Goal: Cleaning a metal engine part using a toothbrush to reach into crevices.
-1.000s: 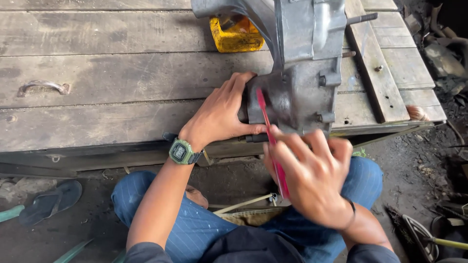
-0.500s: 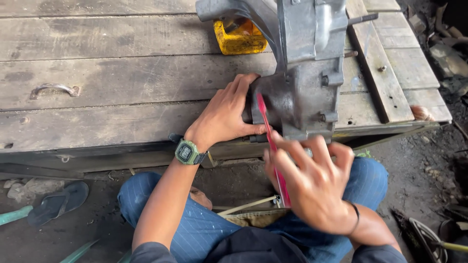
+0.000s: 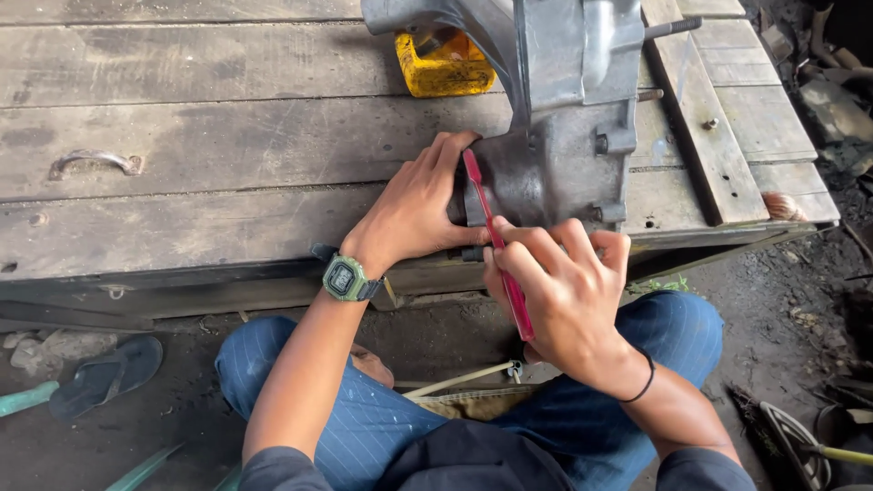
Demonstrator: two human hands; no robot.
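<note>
The scene is lit by soft, even daylight, and no hard-edged shadows are cast. A pale sheen is seen on the upright grey cast-metal engine casing point(image 3: 564, 118), brightest along its top. The weathered grey wooden plank platform point(image 3: 200, 118) is evenly exposed, while the dirt ground beneath its edge is left dim. Focus is held sharply across the centre; the right-hand corners are darker, and slight wide-angle bending is noticed at the edges
</note>
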